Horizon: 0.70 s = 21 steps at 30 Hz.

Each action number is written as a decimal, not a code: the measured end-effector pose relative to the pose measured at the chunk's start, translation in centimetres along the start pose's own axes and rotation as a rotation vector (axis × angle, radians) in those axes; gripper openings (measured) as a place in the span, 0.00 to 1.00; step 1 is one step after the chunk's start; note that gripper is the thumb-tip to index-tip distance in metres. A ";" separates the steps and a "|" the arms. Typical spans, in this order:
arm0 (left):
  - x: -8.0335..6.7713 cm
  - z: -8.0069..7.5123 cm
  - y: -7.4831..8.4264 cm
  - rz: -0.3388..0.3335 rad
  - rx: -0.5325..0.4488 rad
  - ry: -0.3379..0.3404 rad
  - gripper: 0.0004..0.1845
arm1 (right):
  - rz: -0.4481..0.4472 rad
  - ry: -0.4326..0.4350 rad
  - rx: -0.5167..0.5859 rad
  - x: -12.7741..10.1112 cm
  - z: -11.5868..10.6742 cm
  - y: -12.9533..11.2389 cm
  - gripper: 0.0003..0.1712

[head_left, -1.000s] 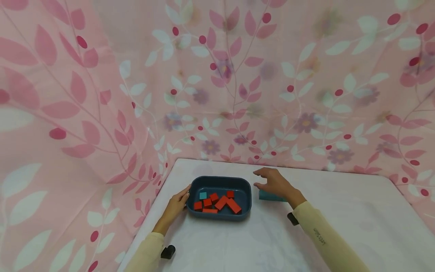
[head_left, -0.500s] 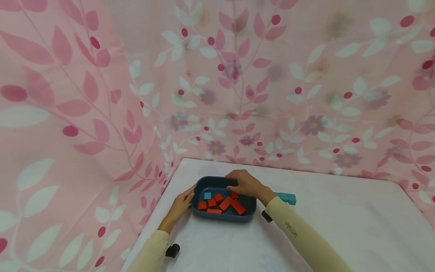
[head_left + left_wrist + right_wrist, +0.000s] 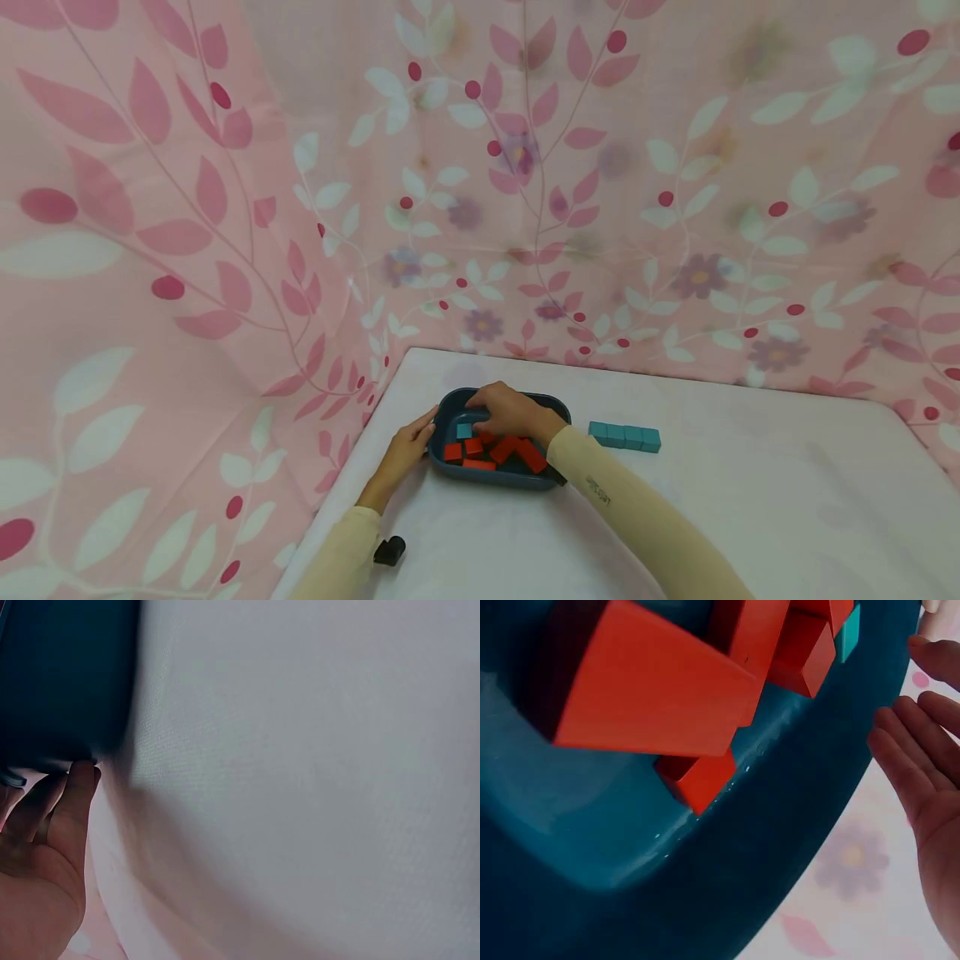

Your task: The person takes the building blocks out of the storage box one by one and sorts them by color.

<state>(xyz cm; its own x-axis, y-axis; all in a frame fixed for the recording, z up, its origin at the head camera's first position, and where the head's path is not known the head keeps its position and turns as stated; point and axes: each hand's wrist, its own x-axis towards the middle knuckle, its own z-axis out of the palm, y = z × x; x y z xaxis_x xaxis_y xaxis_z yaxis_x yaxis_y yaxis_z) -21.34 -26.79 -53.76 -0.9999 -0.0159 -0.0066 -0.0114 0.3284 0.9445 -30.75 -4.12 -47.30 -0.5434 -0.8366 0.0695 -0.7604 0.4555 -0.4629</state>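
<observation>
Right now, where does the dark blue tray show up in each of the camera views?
Head: the tray sits low and centre on the white table.
Left wrist: its dark wall fills the top left corner.
Right wrist: its rim sweeps across the picture.
Shared landmark: the left hand beside it.

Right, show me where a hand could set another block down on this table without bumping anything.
Bare white tablecloth spreads right of the row of teal blocks, and more lies near the front edge below the dark blue plastic tray. It is crowded inside the tray: red wooden blocks, the right hand over them, the left hand at its rim.
</observation>
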 end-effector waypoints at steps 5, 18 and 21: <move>-0.1 0.0 0.1 0.015 -0.006 0.000 0.23 | 0.038 -0.052 -0.036 1.2 0.8 -0.4 0.26; -0.2 0.1 0.5 -0.001 0.017 -0.001 0.23 | 0.095 -0.172 -0.133 2.8 1.9 -0.4 0.23; -0.2 0.1 0.5 0.011 0.025 0.002 0.23 | 0.074 -0.184 -0.101 3.0 1.8 -0.7 0.20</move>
<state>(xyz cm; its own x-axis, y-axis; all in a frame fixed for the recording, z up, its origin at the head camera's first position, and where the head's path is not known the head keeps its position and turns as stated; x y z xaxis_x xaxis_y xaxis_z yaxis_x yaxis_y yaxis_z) -21.19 -26.59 -53.34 -0.9999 -0.0138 0.0041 -0.0010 0.3521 0.9360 -31.16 -7.47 -48.40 -0.5318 -0.8371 -0.1281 -0.7580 0.5380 -0.3688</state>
